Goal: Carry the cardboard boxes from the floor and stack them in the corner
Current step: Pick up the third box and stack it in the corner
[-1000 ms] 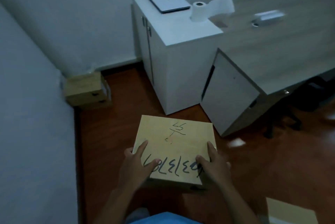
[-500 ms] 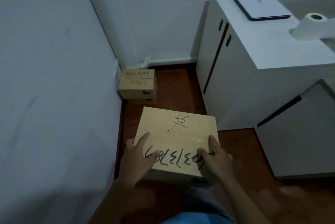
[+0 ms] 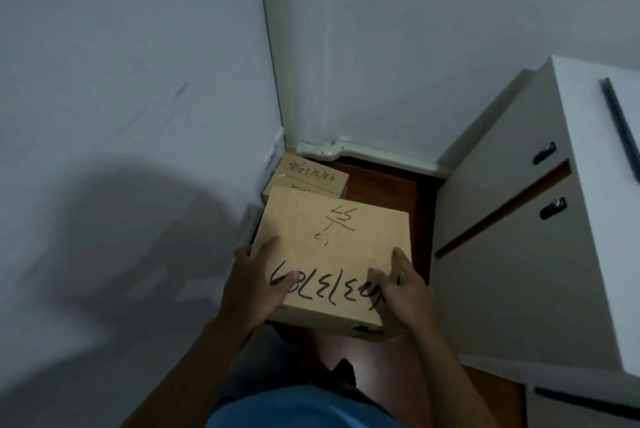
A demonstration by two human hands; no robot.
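I hold a flat cardboard box (image 3: 332,247) with black handwriting on its lid, carried in the air in front of me. My left hand (image 3: 256,289) grips its near left corner, thumb on top. My right hand (image 3: 403,292) grips its near right corner the same way. Beyond it, on the floor in the corner where the two walls meet, sits a stack of cardboard boxes (image 3: 311,176), its top one marked with numbers. The carried box hides the front part of that stack.
A white cabinet (image 3: 519,219) with black door handles stands close on the right, a laptop edge (image 3: 620,126) on top. A white wall (image 3: 121,150) runs close along the left. A narrow strip of brown floor (image 3: 388,181) lies between the stack and cabinet.
I have walked closer to the corner; the stacked boxes and the walls loom larger, and the cabinet has slid to the right. My grip on the box is unchanged.
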